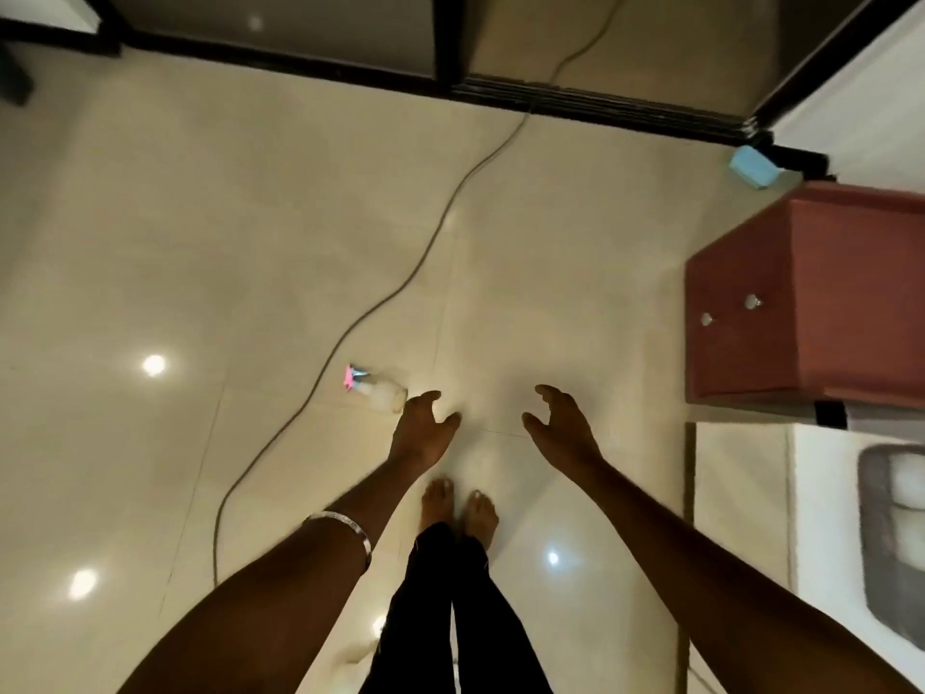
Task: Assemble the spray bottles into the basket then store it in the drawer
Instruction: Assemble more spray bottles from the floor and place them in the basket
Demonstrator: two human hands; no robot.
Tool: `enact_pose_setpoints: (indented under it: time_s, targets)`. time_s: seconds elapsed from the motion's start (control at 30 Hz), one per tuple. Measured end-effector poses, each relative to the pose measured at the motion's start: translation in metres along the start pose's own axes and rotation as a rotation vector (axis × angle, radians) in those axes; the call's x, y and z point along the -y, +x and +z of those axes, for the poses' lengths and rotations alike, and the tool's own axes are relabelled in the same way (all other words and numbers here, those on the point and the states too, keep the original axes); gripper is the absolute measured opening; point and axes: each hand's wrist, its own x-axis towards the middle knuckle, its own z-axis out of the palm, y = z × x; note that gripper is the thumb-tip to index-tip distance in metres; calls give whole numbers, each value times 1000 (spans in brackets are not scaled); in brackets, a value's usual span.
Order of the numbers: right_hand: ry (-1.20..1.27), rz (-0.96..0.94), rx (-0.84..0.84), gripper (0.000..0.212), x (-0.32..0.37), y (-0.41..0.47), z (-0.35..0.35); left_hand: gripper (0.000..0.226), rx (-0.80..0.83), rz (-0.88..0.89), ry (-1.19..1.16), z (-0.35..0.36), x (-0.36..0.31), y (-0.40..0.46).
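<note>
A clear spray bottle (383,393) with a pink trigger head lies on its side on the glossy cream floor, just left of centre. My left hand (423,430) hovers right beside the bottle's base, fingers apart and holding nothing. My right hand (560,430) is held out a little to the right, fingers also spread and empty. A reddish-brown drawer cabinet (801,313) with two round metal knobs stands at the right. No basket is in view.
A grey cable (400,288) snakes across the floor from the black door frame (600,102) at the top, passing left of the bottle. A light blue box (753,166) sits behind the cabinet. My bare feet (458,508) stand below the hands. A white bed edge (861,518) is at right.
</note>
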Motion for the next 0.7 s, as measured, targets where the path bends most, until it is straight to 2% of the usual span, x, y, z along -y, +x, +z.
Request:
enact_pose_setpoints:
  time_s: [0.2,0.37,0.53,0.7]
  targets:
    - [-64,-68,128,56,48,40,59,60,-86,-154,-121,-32,66,25]
    - [-92,-56,199,55,86,72,111,55,-124,-291,-317,-60,104,65]
    - [-75,23,180,52,123,118,170,54,-102,-355,-385,-82,135,132]
    - [-33,123,154,50,136,183,246,54,-75,-359,-339,-83,180,219]
